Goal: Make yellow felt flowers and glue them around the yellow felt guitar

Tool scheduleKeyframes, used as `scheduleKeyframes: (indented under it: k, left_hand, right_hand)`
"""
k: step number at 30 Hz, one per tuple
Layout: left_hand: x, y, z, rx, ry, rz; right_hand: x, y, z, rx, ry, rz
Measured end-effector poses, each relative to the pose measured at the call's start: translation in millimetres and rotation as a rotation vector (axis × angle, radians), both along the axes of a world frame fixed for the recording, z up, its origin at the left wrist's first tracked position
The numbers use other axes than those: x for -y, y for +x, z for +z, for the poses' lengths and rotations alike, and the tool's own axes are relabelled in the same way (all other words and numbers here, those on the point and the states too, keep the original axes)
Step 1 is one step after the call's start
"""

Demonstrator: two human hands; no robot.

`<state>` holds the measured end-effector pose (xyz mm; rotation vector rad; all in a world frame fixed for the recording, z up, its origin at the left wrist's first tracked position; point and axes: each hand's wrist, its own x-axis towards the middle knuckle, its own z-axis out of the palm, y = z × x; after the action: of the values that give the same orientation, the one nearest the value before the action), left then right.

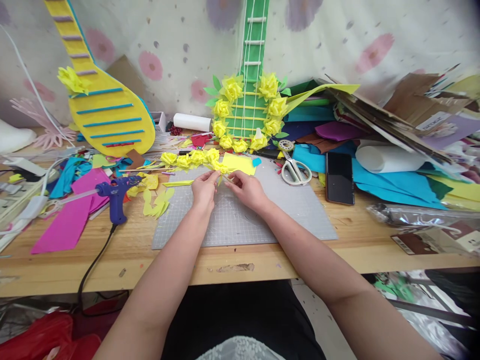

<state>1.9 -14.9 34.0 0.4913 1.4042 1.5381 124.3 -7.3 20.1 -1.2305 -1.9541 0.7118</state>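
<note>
My left hand [204, 190] is closed in a pinch on a small piece of yellow paper [222, 170] above the cutting mat. Close beside it, my right hand [247, 190] has its fingers closed around a thin pale stick [226, 178] that points at the paper. The fingers partly hide both pieces. Just behind my hands lies a row of yellow paper flowers [183, 161], with a yellow paper sheet [240, 163] to their right. Loose yellow petals [159, 202] lie left of my left hand. Under both hands is the grey cutting mat [292, 215].
At the left a blue glue gun [117, 197] stands with its cord over the table edge. Scissors [296, 170] and a phone [339, 177] lie right. Behind are a green flowered paper guitar [255, 55], a yellow paper instrument [112, 110] and stacked cardboard [378, 115].
</note>
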Motion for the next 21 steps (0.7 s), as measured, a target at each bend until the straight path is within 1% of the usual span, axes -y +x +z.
scheduleKeyframes:
  k: [3,5,6,8,10,14,16,17,21]
  left_hand:
    - [-0.3,-1.0,-3.7,-0.081,0.007,-0.07]
    - [-2.3,-3.2,-9.8,-0.202,0.055,-0.105]
    - [-3.5,-4.6,-13.3,-0.289,0.09,-0.093]
    - [-5.2,-7.4,-19.2,-0.493,0.152,-0.013]
    - [-4.4,-9.4,-21.7,-0.682,0.182,0.054]
    - [2.2,-8.4,-17.0,-0.932,0.252,0.049]
    - [4.1,-7.0,-14.7,-0.973,0.26,0.052]
    - [4.1,-6.5,-14.5,-0.956,0.248,0.045]
    - [-0.9,-6.6,-19.5,-0.808,0.191,-0.039]
  right_hand:
    - [-1.8,0.5,-0.8,-0.012,0.014,-0.055]
    - [-3.2,2.0,-0.6,-0.029,-0.006,-0.061]
    - [-3.9,2.8,-0.5,-0.04,-0.026,-0.065]
    - [-4.8,4.3,-0.3,-0.058,-0.068,-0.082]
    - [-5.3,5.3,-0.2,-0.058,-0.09,-0.099]
    - [-5.3,6.3,-0.8,-0.056,-0.091,-0.099]
    - [-5.2,6.7,-1.3,-0.066,-0.081,-0.097]
    - [-5.2,6.8,-1.6,-0.07,-0.076,-0.098]
    - [-5.4,6.9,-2.5,-0.074,-0.045,-0.099]
